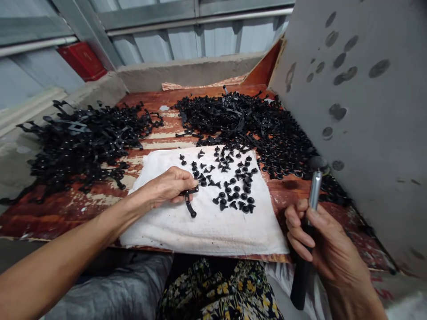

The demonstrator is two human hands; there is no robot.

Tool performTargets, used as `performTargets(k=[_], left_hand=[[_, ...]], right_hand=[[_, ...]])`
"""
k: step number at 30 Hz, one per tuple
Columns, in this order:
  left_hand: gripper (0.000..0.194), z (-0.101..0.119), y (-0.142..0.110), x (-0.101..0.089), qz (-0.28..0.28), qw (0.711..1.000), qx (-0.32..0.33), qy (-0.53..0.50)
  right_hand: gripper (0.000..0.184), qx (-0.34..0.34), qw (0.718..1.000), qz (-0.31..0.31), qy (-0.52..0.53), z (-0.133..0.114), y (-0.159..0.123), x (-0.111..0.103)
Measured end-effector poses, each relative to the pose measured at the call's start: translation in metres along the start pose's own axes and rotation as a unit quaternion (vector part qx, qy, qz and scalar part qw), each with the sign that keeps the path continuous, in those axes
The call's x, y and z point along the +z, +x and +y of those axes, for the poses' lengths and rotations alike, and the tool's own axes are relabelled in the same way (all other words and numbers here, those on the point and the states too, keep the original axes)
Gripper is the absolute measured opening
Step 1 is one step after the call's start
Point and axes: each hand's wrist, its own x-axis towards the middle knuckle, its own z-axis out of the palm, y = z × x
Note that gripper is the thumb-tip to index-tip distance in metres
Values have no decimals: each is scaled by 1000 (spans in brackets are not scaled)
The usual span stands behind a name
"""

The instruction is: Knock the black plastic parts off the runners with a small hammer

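Observation:
My left hand (168, 189) rests on a folded white towel (203, 229) and pinches a small black plastic runner piece (190, 200), whose curved end hangs down onto the cloth. Loose black moulded studs (233, 186) lie scattered on the towel just right of that hand. My right hand (325, 235) is raised at the right, closed around a hand tool (308, 235) with a black handle and a silver metal shaft. Large heaps of black plastic sprues with studs attached (80, 142) (240, 124) cover the board beyond the towel.
A worn red-brown wooden board (150, 100) carries the towel and heaps, with a concrete ledge (190, 71) behind it. A grey dented metal sheet (353, 102) stands at the right. My floral-patterned lap (216, 289) lies below the board's front edge.

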Motion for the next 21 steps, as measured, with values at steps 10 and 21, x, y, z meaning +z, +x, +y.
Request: performTargets(k=[10, 21], left_hand=[[34, -2, 2, 0, 1, 1000, -2, -6], [42, -3, 0, 1, -1, 1000, 10, 4]], right_hand=[[26, -1, 1000, 17, 0, -1, 2, 2], [43, -184, 838, -60, -510, 3, -2, 38]])
